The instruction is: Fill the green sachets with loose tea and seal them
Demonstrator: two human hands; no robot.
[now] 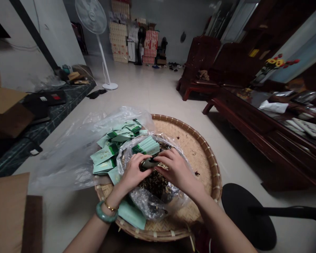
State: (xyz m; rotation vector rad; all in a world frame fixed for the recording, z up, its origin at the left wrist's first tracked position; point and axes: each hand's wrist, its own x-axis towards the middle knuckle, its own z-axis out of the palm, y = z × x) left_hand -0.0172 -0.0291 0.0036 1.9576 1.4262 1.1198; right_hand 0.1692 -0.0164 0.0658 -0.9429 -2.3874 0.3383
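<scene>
A small green packet [149, 162] is held over the loose dried leaves by my left hand [135, 169], its thumb and fingers closed on it. My right hand [175, 169] has its curled fingers at the packet's other end, pinching near its dark mouth; whether leaves are also in those fingers is hidden. Below both hands, dark and golden dried leaves [153, 184] fill a clear plastic bag [144, 203]. Just beyond my fingers, a neat stack of green packets [146, 145] rests on the leaves. More green packets [105, 154] lie heaped to the left.
Everything sits on a round woven bamboo tray [200, 154]. A large clear plastic sheet [68, 165] spreads off its left side. Cardboard boxes [7, 211] stand at the left, a black round base [246, 214] at the right. Farther off are a white fan [102, 56] and a wooden table [252, 130].
</scene>
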